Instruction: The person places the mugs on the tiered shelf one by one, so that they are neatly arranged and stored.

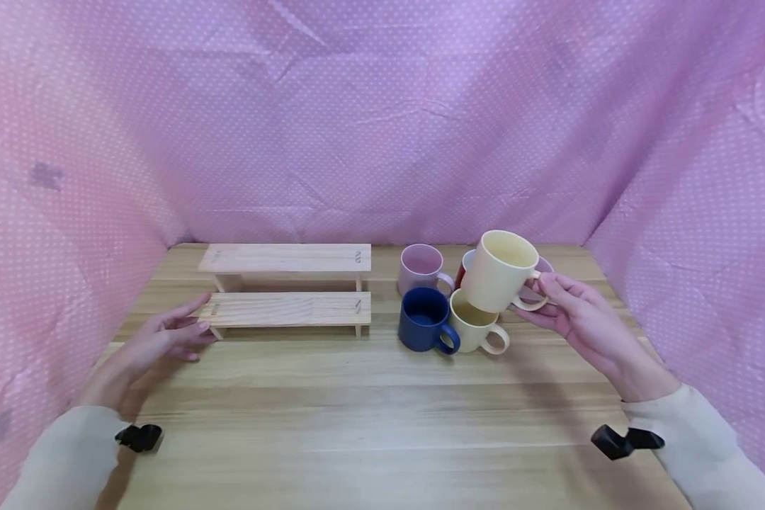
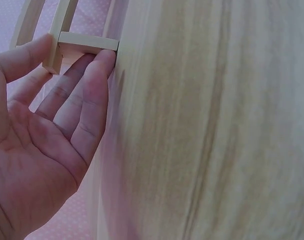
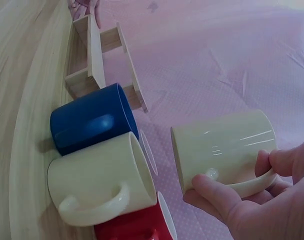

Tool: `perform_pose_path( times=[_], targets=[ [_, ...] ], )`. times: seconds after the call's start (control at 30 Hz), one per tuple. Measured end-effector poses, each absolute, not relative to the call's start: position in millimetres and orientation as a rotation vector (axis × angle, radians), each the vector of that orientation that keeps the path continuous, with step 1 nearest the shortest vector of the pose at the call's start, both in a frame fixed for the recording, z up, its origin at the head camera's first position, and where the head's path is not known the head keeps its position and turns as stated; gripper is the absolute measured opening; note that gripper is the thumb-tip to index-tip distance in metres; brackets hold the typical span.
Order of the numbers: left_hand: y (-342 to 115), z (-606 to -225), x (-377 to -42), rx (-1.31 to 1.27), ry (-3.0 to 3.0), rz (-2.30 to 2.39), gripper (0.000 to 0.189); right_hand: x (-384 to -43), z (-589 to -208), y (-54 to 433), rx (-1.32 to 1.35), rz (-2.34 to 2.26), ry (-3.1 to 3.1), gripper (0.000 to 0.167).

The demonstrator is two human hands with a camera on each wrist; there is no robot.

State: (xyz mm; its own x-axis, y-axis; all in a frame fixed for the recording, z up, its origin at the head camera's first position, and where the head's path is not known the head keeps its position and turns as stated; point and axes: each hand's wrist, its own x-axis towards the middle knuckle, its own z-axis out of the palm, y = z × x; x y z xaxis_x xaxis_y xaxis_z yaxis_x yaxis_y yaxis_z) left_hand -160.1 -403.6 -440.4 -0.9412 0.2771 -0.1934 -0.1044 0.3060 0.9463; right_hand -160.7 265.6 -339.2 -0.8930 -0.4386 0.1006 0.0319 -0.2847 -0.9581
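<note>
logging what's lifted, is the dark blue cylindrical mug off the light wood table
No, the dark blue mug stands on the table, while the right grip holds a pale yellow cylindrical mug aloft.

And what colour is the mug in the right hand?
The mug is pale yellow, clearest in the head view.

- Beneath the grips: wood-grain tabletop (image 1: 331,404), bands running side to side.
- Beyond the grips: creased pink-lilac back drape (image 1: 382,142), white-dotted.
- Left of the grips: pink side drape (image 1: 44,276), grey patch (image 1: 46,176).
- Right of the grips: lilac side drape (image 1: 714,269).
- Nearer than the grips: pale sheen (image 1: 376,446).
</note>
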Motion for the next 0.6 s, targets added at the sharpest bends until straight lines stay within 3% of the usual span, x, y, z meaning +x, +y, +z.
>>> perform_pose_path(
  times=[0.6],
  targets=[
    [-402, -442, -159, 0.158, 2.278, 1.685, 0.073, -193, -327, 195, -0.416, -2.189, 1.645, 0.024]
  ],
)
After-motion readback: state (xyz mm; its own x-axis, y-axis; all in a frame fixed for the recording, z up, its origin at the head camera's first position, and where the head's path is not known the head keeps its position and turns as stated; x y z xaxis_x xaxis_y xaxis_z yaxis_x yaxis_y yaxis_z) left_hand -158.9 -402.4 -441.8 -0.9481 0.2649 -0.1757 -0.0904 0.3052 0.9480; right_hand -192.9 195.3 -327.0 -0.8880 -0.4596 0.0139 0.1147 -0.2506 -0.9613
